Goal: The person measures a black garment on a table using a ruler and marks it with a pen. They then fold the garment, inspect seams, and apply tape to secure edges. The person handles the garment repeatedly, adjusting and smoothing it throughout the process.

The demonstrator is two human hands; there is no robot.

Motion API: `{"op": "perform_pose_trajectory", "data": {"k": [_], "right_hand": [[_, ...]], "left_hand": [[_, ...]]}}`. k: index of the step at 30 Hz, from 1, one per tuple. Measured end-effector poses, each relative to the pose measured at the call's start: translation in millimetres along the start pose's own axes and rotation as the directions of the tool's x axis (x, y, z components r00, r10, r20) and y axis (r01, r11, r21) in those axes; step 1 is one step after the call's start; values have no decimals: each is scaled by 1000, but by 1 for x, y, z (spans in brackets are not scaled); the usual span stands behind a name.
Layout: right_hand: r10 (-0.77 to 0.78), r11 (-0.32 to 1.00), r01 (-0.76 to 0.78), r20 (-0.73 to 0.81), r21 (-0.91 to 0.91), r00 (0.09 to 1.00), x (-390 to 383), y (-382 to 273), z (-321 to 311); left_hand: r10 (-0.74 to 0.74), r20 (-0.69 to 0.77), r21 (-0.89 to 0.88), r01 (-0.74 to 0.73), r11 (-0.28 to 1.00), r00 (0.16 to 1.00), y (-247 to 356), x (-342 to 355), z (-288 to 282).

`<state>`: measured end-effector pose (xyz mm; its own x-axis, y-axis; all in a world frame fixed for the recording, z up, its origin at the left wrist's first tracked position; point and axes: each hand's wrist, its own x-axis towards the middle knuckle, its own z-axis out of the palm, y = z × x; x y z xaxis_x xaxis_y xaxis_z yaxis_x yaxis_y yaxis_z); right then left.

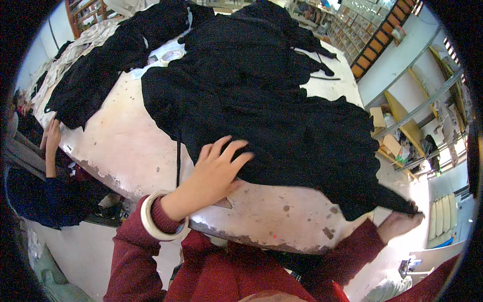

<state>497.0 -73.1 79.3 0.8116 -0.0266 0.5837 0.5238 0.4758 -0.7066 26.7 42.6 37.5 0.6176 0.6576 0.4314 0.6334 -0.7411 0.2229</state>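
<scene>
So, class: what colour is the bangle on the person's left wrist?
The bangle is white or cream, plain, clearest in the head view.

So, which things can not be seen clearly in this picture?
- Head view: the right hand pinches the black cloth at its corner; the fingertips are hidden by that cloth.
- The table top under the cloth is covered.
- The tape roll is partly hidden by cloth.
- The left hand lies flat on the cloth, palm unseen.

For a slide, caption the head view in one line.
Left hand flat on black fabric on a worn table; right hand grips its corner.
</scene>
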Motion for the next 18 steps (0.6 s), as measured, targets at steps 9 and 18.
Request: {"op": "perform_pose_trajectory", "data": {"k": [9, 18], "right_hand": [[195, 870, -198, -55, -450, 979, -74, -57, -112], [324, 839, 36, 551, -544, 769, -103, -20, -62]], "left_hand": [[-280, 249, -240, 339, 909, 927, 5, -147, -74], [-538, 252, -471, 588, 658, 804, -34, -121, -103]]}}
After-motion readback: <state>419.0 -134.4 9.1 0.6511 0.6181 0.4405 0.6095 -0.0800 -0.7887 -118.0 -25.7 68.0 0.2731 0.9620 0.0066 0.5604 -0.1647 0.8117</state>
